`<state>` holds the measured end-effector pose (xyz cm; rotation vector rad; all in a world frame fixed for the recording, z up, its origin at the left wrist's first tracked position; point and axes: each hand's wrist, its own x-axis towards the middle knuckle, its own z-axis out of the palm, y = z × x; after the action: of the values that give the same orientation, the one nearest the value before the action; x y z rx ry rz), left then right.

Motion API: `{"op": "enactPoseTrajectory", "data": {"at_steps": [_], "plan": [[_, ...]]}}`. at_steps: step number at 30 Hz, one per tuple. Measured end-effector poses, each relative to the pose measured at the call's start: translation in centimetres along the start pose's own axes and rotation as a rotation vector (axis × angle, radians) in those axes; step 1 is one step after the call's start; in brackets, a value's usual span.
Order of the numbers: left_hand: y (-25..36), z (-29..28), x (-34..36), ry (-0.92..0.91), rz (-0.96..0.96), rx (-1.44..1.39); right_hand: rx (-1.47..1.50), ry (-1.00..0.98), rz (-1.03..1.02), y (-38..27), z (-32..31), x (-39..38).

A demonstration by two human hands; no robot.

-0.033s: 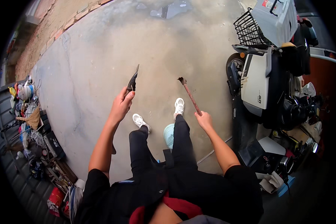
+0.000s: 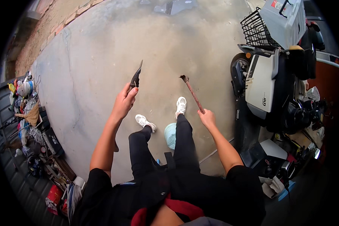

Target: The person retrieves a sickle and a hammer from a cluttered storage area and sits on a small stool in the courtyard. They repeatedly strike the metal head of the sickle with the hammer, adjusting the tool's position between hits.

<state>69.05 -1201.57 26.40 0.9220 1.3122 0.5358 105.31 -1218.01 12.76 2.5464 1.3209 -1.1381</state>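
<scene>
My left hand (image 2: pixel 125 101) is closed around a dark tool with a pointed, blade-like tip (image 2: pixel 136 77) aimed away from me. The tool's exact kind does not show, as my fingers cover its middle. A small dark end sticks out beside my left forearm; whether it belongs to that tool I cannot tell. In my right hand (image 2: pixel 207 118) is the lower end of a thin reddish-brown rod (image 2: pixel 194 95) with a dark, rough head (image 2: pixel 184 78) at its far end. Both tools are held above the concrete floor (image 2: pixel 158 41), apart from each other.
A pale turquoise bucket-like object (image 2: pixel 170 135) shows between my legs, behind my white shoes (image 2: pixel 181 106). On the right stands a white and black scooter (image 2: pixel 260 83) with a wire basket (image 2: pixel 257 29) and a clear plastic box (image 2: pixel 280 22). Piled clutter (image 2: pixel 37 132) lines the left wall.
The view has shifted slightly. The pointed tool in my left hand sits a little farther forward and to the right. My right hand still holds the rod, nearly unchanged.
</scene>
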Motion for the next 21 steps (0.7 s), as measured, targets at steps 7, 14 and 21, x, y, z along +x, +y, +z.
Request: {"op": "enactPoseTrajectory", "data": {"at_steps": [7, 14, 21], "plan": [[-14.7, 3.1, 13.1, -0.023, -0.078, -0.090, -0.134, 0.008, -0.048, 3.8, 12.3, 17.8], [-31.6, 3.2, 22.1, -0.114, -0.152, -0.370, -0.370, 0.085, -0.094, 7.8, 24.9, 32.0], [-41.8, 3.2, 26.2, -0.209, -0.059, -0.581, -0.571, 0.091, -0.292, 10.8, 29.8, 40.1]]}}
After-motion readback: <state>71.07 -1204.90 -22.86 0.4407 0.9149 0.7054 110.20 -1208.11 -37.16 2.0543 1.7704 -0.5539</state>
